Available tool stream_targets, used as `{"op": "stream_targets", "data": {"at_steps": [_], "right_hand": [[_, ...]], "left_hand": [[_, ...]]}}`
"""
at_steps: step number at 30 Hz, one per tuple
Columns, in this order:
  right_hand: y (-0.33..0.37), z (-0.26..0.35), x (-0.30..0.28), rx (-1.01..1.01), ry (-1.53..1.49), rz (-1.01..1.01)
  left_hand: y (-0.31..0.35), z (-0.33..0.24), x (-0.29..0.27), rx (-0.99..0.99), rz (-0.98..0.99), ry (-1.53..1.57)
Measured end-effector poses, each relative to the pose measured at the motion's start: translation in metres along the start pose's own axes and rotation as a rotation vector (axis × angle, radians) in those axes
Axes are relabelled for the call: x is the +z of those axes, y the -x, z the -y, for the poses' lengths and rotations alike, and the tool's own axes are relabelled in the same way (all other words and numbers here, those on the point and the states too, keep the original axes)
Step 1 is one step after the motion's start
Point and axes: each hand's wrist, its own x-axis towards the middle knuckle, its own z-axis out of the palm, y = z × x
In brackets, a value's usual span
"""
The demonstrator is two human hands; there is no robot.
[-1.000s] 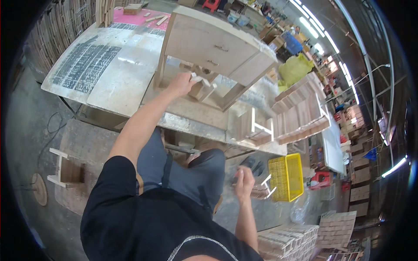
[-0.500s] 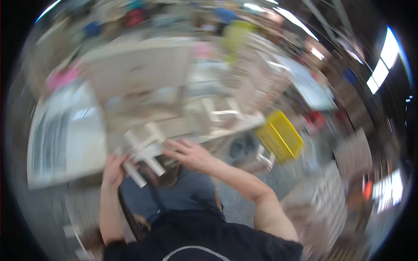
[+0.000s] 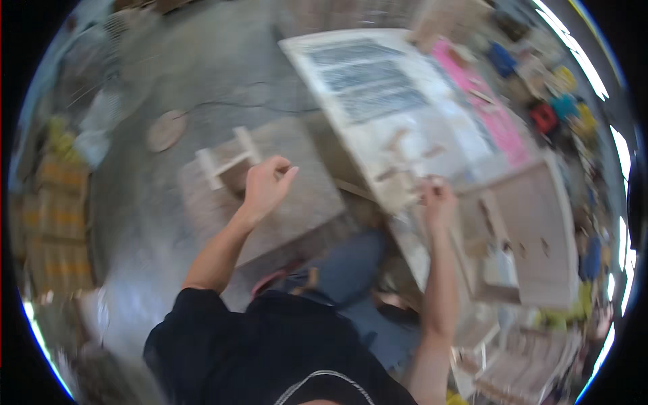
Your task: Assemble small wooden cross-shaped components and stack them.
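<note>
A small wooden frame with pale legs (image 3: 233,160) rests on a broad wooden board (image 3: 297,196) to my left. My left hand (image 3: 264,185) is just at its near right side, thumb apart from the bent fingers, with nothing visible in it. Over the edge of the pale workbench (image 3: 432,128), my right hand (image 3: 439,199) has its fingertips pinched together. Blur hides what they hold, if anything. Small brown wooden pieces (image 3: 398,138) lie on the bench beyond that hand.
An upright wooden panel box (image 3: 540,229) stands on the bench at right, beyond a pink strip (image 3: 482,101). Stacked cartons (image 3: 64,229) line the far left. A round disc (image 3: 167,131) and a dark cable (image 3: 263,106) lie on the floor.
My view has swung left. Both hands were at a pale wooden frame over my lap; such a frame now rests on the left board, and my right hand has moved to the bench.
</note>
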Motion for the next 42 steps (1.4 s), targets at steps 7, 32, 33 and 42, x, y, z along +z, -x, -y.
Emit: {"op": "stream_targets", "data": {"at_steps": [7,32,33,42], "right_hand": [[-0.036,-0.059,-0.009,0.184,0.008,0.048],[0.379,-0.041,-0.422,0.481,1.031,-0.189],[0.378,-0.043,-0.423,0.477,1.019,-0.204],[0.364,-0.065,-0.442,0.56,0.985,0.003]], "left_hand": [[-0.012,0.113,-0.054,0.04,0.104,-0.646],[-0.026,0.065,-0.026,0.279,0.003,0.04],[-0.01,0.024,-0.021,0.253,0.156,0.034],[0.095,-0.176,0.071,0.234,0.951,0.458]]}}
